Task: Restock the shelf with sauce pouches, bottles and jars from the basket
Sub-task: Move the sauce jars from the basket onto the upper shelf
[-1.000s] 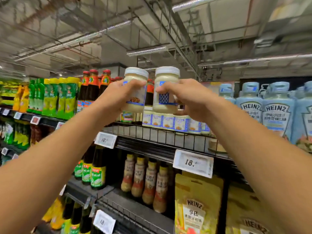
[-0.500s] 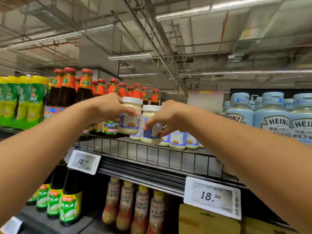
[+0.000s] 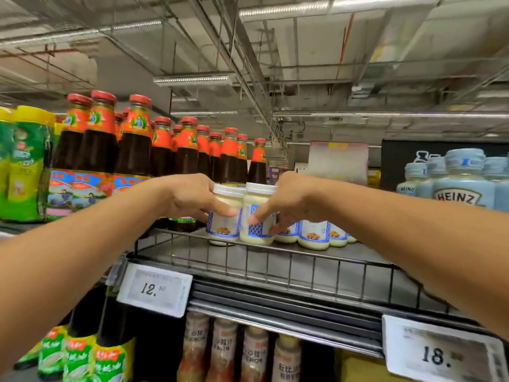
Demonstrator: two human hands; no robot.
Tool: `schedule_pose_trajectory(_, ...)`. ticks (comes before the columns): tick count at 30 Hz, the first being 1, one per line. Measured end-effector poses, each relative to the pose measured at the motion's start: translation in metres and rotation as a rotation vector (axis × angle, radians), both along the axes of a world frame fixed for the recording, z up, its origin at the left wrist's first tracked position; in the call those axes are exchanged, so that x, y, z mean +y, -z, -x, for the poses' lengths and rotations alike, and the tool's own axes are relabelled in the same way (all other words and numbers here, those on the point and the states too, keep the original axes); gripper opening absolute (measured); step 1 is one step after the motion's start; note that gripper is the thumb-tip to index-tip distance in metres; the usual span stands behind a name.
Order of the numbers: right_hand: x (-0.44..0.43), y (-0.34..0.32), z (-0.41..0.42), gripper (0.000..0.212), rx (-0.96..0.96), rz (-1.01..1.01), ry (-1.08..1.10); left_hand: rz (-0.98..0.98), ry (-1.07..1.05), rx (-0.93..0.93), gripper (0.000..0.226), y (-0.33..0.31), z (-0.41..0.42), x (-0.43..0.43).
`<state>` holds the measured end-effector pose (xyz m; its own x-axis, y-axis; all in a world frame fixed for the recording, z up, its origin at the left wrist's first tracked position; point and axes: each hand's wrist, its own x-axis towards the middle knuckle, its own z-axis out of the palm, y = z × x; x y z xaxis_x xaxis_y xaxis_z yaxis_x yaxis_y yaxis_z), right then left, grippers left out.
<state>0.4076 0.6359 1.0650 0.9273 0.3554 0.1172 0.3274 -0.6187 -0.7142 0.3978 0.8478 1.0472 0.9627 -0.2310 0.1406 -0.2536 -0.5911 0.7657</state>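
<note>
Jars of pale sauce were in both hands at the middle of the frame, upright and side by side, their walls touching or nearly so; the left hand gripped the left jar with the thumb across its front and the fingers curled round the far side; the right hand gripped the right jar, with fingertips on its blue-and-white label. Both jars carried white lids; their bases were down at the deck of the wire-fronted shelf, though whether they fully rested on it could not be told. Just right of them on the same shelf stood a row of matching jars. Behind and to the left, dark sauce bottles with red caps stood in ranks; green and yellow packs filled the left edge; pale blue Heinz bottles stood at the right edge. A price tag reading 12 hung from the shelf front at lower left; another reading 18 sat at lower right; brownish dressing bottles lined the shelf below.
</note>
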Motion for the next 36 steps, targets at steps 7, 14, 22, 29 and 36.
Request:
schedule_pose_trajectory(7,-0.001,0.009,-0.011,0.054,0.051,-0.008,0.042,-0.041,-0.021,-0.097,0.055,0.001,-0.015,0.003)
schedule_pose_trajectory(14,-0.001,0.007,-0.001,0.077,-0.043,0.111,0.011,-0.327,-0.107,-0.360,0.074,-0.004,-0.014,0.006)
schedule_pose_trajectory(22,0.002,-0.002,0.003,0.074,-0.397,0.394,0.038,-0.392,-0.075,-0.506,0.047,-0.008,-0.021,0.013)
schedule_pose_trajectory(29,0.012,-0.002,-0.016,0.069,-0.466,0.457,0.041,-0.470,-0.112,-0.515,0.046,-0.013,-0.035,0.020)
schedule_pose_trajectory(36,0.024,-0.005,-0.025,0.067,-0.456,0.491,0.044,-0.541,-0.122,-0.465,0.048,-0.021,-0.036,0.018)
